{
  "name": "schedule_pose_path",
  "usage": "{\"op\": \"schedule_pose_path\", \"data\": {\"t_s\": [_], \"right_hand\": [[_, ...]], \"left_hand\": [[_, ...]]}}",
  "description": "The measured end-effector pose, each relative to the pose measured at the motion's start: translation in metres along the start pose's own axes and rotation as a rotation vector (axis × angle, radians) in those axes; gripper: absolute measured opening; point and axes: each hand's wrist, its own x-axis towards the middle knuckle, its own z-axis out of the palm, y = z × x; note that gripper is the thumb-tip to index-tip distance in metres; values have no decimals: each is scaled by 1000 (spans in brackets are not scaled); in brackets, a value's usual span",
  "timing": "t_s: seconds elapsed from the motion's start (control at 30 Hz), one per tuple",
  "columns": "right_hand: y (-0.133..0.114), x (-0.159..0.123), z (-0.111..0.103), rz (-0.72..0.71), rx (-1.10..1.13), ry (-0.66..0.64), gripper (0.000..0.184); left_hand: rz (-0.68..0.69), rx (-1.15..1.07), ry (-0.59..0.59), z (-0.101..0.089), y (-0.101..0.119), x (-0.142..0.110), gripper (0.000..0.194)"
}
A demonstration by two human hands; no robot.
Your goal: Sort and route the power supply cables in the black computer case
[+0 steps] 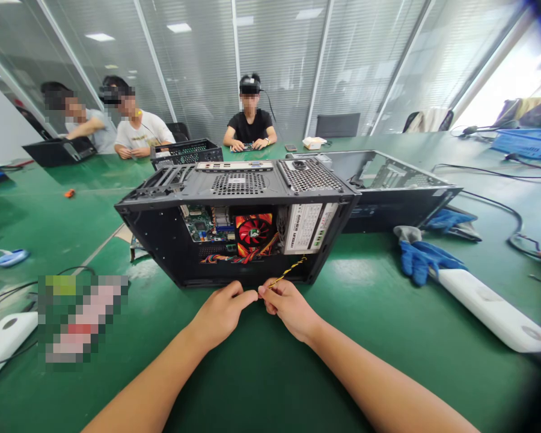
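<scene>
A black computer case (153,240) lies on its side in front of me, its open side facing me. Inside are a red fan (253,231), a green circuit board (201,224), coloured wires (247,257) and a labelled power supply (303,228). From below the power supply a twisted yellow-and-black cable (289,269) runs out to my hands. My right hand (291,308) pinches this cable near its end. Beside it, my left hand (223,313) is closed, thumb and forefinger meeting the right fingertips; what they hold is hidden.
A second open case (401,201) stands behind at the right. Blue gloves (426,258) and a white power strip (491,307) lie on the green table (351,373). Another white strip (9,337) lies at the left. Several people (250,123) sit across the table.
</scene>
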Motion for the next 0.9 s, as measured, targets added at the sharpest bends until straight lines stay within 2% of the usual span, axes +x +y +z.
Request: {"op": "schedule_pose_path", "data": {"t_s": [0.13, 0.3, 0.4, 0.67, 0.9], "right_hand": [[-2, -1, 1, 2, -2, -6, 43], [-4, -2, 2, 13, -6, 2, 42], [-4, -1, 1, 10, 4, 7, 41], [-5, -1, 0, 3, -23, 4, 38], [-1, 1, 0, 22, 17, 8, 40]], "left_hand": [[69, 74, 14, -3, -1, 1, 37], [50, 107, -84, -7, 2, 3, 33], [41, 82, -103, -7, 3, 3, 28], [81, 98, -27, 0, 4, -1, 24], [100, 74, 41, -3, 6, 3, 24]]}}
